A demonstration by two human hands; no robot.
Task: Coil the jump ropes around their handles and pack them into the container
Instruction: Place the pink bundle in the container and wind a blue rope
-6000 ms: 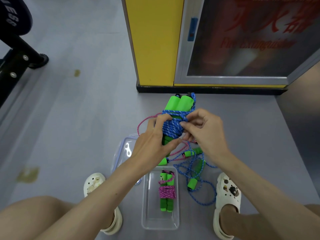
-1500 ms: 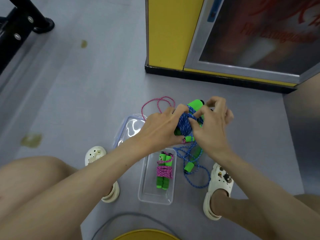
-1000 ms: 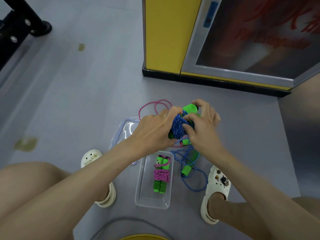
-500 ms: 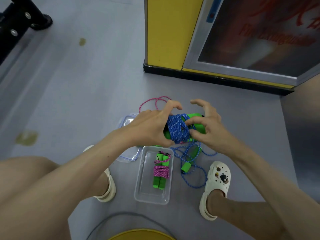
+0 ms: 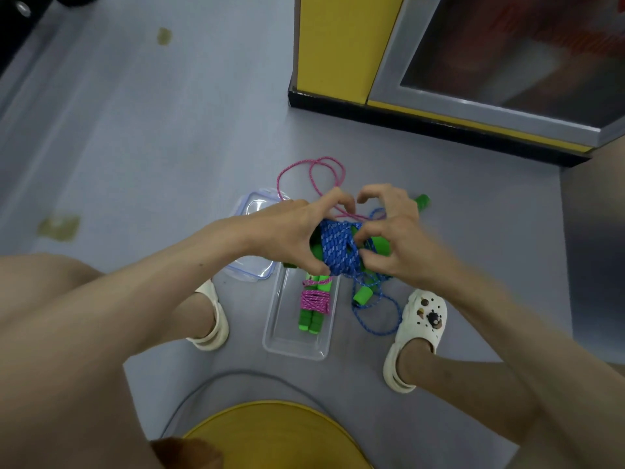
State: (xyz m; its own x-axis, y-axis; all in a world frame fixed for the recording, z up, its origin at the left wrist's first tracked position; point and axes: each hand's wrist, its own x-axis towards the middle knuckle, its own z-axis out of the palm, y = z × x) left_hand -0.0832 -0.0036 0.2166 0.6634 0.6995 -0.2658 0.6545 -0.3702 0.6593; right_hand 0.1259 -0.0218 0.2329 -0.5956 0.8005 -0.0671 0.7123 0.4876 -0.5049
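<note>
Jump ropes belong in the clear container (image 5: 296,346) on the floor, at 6 o'clock from the hands. Just above its far end, the left hand (image 5: 287,231) and right hand (image 5: 399,245) hold the blue-wound bundle (image 5: 338,248) between them. The fingers now pinch its coil, where half a second ago they arched loosely. The rope's end is probably being tucked, though blur hides it, so packing looks next. One pink-wound bundle (image 5: 314,301) already lies inside.

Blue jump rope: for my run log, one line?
left hand grips blue jump rope | right hand pinches it | pink jump rope in container
</note>
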